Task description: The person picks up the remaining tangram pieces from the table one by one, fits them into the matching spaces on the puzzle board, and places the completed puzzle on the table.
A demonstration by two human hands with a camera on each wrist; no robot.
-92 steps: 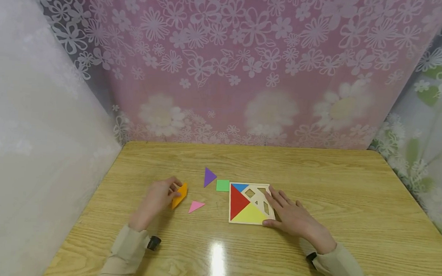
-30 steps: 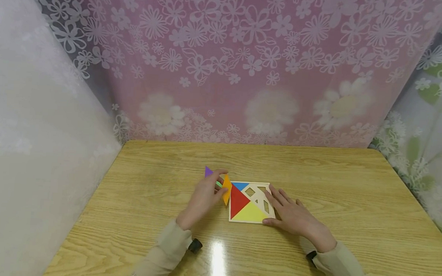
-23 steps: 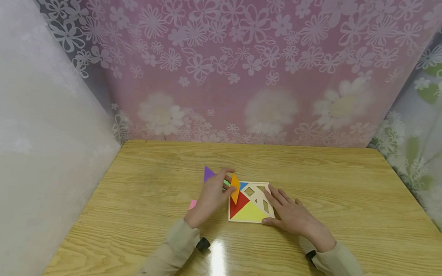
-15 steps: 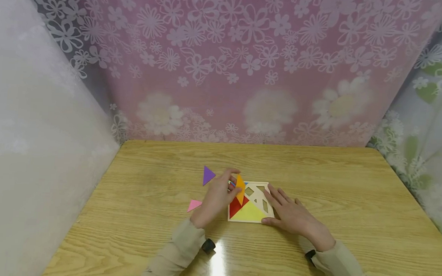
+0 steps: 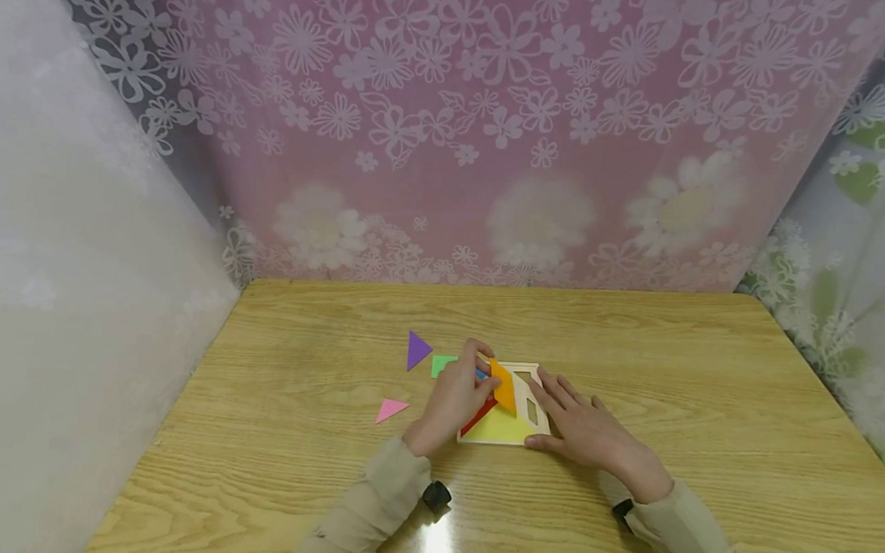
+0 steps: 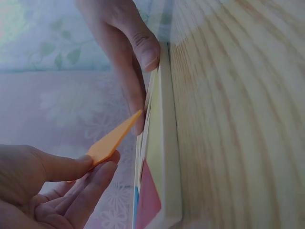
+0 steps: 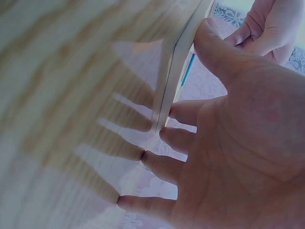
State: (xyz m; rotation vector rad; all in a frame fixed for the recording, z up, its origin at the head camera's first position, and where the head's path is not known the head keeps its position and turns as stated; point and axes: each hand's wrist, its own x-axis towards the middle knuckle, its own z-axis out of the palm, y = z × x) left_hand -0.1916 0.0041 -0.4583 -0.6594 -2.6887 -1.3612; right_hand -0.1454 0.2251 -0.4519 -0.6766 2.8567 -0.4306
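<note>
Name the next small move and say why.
Probably lower the orange piece flat onto the bare part of the board: the left hand holds it tilted above, and the right hand rests on the board's edge.

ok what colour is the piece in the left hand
Orange; the piece shows best in the head view.

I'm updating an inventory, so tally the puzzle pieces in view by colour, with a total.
Orange piece: 1
Purple piece: 1
Green piece: 1
Pink piece: 1
Blue piece: 1
Red piece: 1
Yellow piece: 1
Total: 7
</note>
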